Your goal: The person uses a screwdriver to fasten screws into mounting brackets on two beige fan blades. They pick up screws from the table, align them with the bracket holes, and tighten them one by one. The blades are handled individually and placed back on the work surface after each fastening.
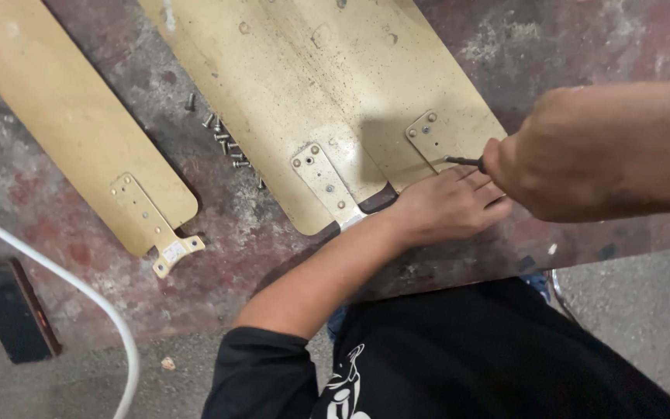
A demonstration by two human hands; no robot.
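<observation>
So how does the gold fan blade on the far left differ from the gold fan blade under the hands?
The far-left gold fan blade lies alone and untouched; the right-hand gold fan blade is pressed by the left hand, while the right hand holds a screwdriver at its bracket. The left blade's forked bracket end shows; the right blade's is covered. Both are gold metal with screwed-on brackets.

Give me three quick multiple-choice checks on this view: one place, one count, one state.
1. Where do the loose screws lie?
A. between the left blade and middle blade
B. on the black box
C. in the left hand

2. How many gold blades show?
A. one
B. three
C. five

3. What is the right hand doing?
A. resting open
B. gripping a screwdriver
C. holding a cable

Answers: 1 A, they sit on the worn table in that gap. 2 B, three lie side by side. 3 B, its tip meets the right blade's bracket while the left hand presses flat.
</observation>
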